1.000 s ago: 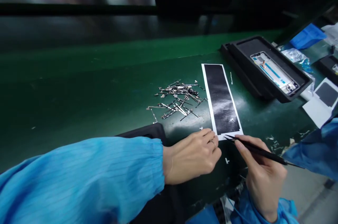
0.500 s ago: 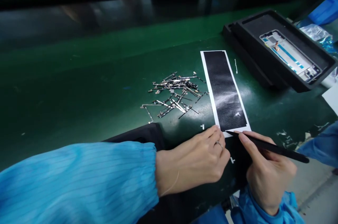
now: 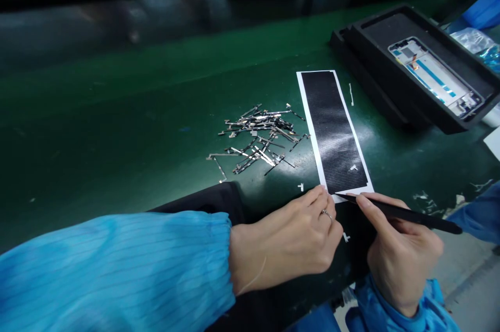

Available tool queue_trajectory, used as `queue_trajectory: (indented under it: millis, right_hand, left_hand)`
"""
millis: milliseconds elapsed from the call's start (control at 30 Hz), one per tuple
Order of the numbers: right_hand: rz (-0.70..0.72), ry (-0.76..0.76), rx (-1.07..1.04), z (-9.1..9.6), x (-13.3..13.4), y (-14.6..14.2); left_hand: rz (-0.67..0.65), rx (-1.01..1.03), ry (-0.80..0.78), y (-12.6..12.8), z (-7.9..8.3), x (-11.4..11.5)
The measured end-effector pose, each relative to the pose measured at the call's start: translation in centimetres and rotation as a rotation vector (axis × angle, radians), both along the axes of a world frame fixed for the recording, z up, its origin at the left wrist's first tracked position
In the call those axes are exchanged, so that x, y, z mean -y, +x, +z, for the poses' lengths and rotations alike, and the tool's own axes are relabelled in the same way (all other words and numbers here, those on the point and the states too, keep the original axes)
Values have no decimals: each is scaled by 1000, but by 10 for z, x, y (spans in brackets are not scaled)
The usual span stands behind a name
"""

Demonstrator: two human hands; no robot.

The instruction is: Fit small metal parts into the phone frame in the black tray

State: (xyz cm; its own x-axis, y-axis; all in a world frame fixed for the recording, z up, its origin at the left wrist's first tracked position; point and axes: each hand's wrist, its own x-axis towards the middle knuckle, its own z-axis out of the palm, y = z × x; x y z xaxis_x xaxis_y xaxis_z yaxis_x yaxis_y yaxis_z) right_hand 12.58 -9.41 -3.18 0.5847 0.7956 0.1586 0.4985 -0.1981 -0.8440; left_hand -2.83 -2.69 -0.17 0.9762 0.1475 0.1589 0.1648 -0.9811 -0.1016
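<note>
A long white card covered by a black ribbed strip (image 3: pixel 332 131) lies on the green bench. My right hand (image 3: pixel 394 254) is closed round black tweezers (image 3: pixel 402 213), whose tips rest at the card's near edge. My left hand (image 3: pixel 289 238), fingers curled and a ring on one, rests on the bench just left of the tweezer tips, fingertips touching the card's near corner. What those fingers hold, if anything, is hidden. Tiny white bits lie on and beside the card's near end.
A heap of thin metal strips (image 3: pixel 258 136) lies left of the card. A black tray (image 3: pixel 414 66) holding a phone frame (image 3: pixel 433 75) stands at the right rear. Blue cloth and clear bags show at the far right. A dark conveyor runs along the back.
The view has shifted, so the tray and card sit higher and further right. Both hands stay at the card's near end, with the tweezer tips still on its edge.
</note>
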Motion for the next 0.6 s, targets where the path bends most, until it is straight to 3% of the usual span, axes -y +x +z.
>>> queue_trajectory:
  millis: [133,200,267,400,467,533,600]
  right_hand:
    - [-128,104,-406,-2,-4,0]
    - [-189,163,-512,-1,-4,-1]
    - [-201,176,-535,0,-3,-2]
    - [-205,153,-645,2,1,-5]
    - [-197,157,-667,2,3,-6]
    - [-179,159,-650,3,3,-8]
    - [-157,149,-631,3,3,-9]
  left_hand:
    - [-5,26,-41,-2,0,1]
    - [30,55,-168,-2,1,1]
    - [185,88,-452,-2,5,-2]
    - [645,148,-1309,3,11,-12]
    - [735,177,-1637,5,11,-16]
    - [776,196,-1810,7,11,-20]
    - [796,203,-1882,8,10,-22]
